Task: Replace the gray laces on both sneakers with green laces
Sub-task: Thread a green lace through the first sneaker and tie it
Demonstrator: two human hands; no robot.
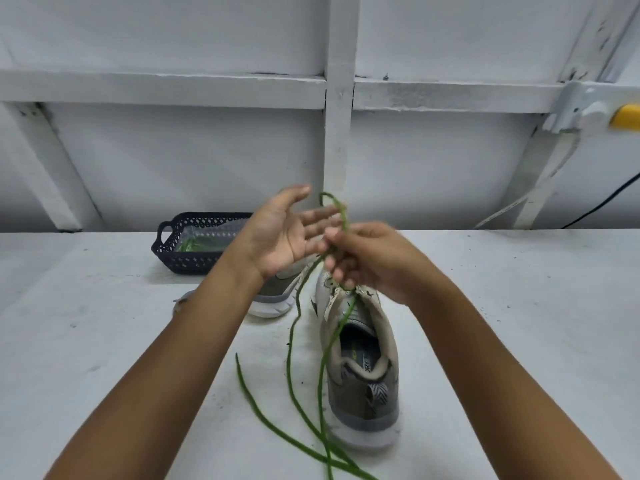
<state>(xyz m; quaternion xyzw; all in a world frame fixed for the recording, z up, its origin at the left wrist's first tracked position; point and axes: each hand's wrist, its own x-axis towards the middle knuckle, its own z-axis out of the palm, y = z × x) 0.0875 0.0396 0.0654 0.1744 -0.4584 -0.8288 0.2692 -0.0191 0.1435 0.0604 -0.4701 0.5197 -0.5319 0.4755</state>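
Green lace (288, 362), pinched by the right hand (367, 258), trails below it past the near sneaker (360, 358); left hand (280, 233) spread, holding nothing. Threading appears barely begun; the second sneaker (277, 296), under the left hand, awaits lacing.

We faced a white-painted wall (173, 36) framed in the same white, where a horizontal rail (156, 88) ran across, a vertical post (339, 98) crossed it at the middle, and diagonal braces (52, 161) slanted down on either side. At the far right we saw a white bracket (585, 109) on the rail with a yellow part (627, 116) at the picture's edge, and below it a black cable (602, 204) and a pale cord (498, 213) running down toward the table. The white tabletop (104, 323), scuffed and speckled with small dark marks, met the wall under flat, even light that cast only soft shadows.
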